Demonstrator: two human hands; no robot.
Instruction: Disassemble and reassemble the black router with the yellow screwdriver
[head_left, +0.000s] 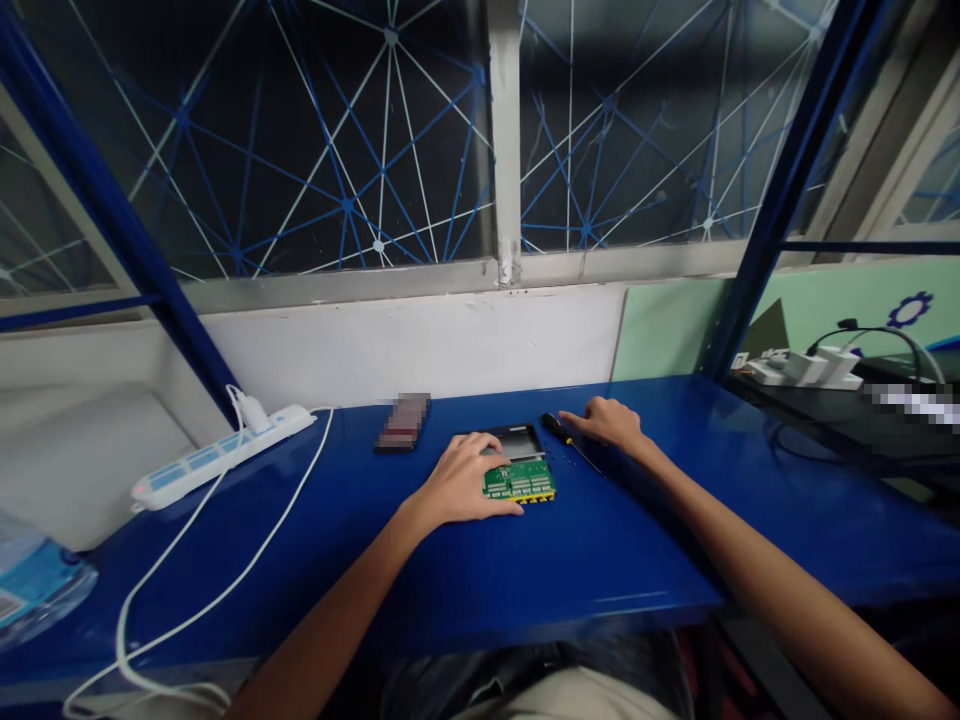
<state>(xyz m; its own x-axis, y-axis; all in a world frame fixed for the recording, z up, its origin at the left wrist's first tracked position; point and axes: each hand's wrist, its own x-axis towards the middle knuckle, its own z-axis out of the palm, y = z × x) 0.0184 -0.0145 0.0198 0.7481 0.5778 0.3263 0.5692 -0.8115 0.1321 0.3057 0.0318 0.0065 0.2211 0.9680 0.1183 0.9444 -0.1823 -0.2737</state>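
Note:
My left hand lies over the left end of a green circuit board, thumb along the near side and fingers over the far side, holding it. Yellow ports line the board's near edge. The board sits in or against a black metal case, partly hidden by my fingers. To the right, a black and yellow screwdriver lies with its shaft pointing towards me and to the right. My right hand is just beside its handle, index finger stretched out, the other fingers curled, with nothing seen in it.
Several tiny dark bits, perhaps screws, lie near the screwdriver shaft. A blurred-out phone-like object rests behind my left hand. At left are a white power strip with a looping cable and a plastic-wrapped package. Chargers stand far right.

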